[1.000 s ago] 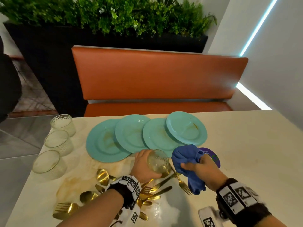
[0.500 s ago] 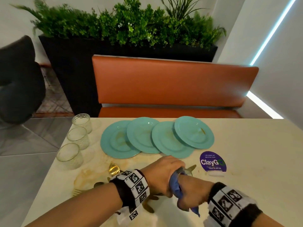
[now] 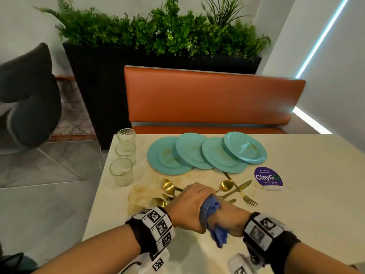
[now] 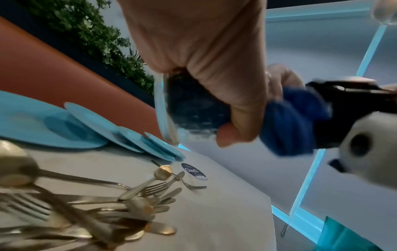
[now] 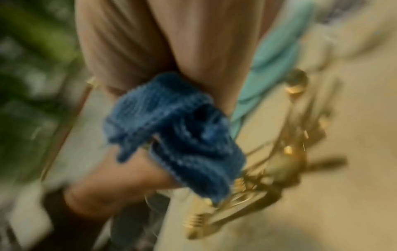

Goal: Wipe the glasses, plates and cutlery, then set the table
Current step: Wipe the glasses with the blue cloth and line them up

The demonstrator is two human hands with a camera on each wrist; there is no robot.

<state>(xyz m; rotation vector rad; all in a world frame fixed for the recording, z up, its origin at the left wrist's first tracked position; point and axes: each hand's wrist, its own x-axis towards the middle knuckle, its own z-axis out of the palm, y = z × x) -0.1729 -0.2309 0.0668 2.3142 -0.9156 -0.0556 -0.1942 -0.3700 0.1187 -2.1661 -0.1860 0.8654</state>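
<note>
Glass (image 4: 189, 108) sits clamped in your left hand (image 3: 189, 206) above the cutlery (image 3: 233, 189); your right hand (image 3: 229, 220) grips the blue cloth (image 3: 212, 214) pushed into it.

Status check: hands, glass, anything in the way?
Left hand grips glass. Right hand works blue cloth inside it. Cutlery below, nothing blocking.

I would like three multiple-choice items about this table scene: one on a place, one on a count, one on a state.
1. Where do the three clear ribbed glasses stand?
A. the table's left edge
B. on the plates
C. on the bench

2. How many round turquoise plates lie on the table?
A. two
B. four
C. six

3. What is stuffed into the clear glass held by the left hand?
A. nothing
B. a fork
C. the blue cloth

Answers: A, the head view shows them lined along that edge; B, four overlap in a row; C, the right hand pushes it inside.
</note>
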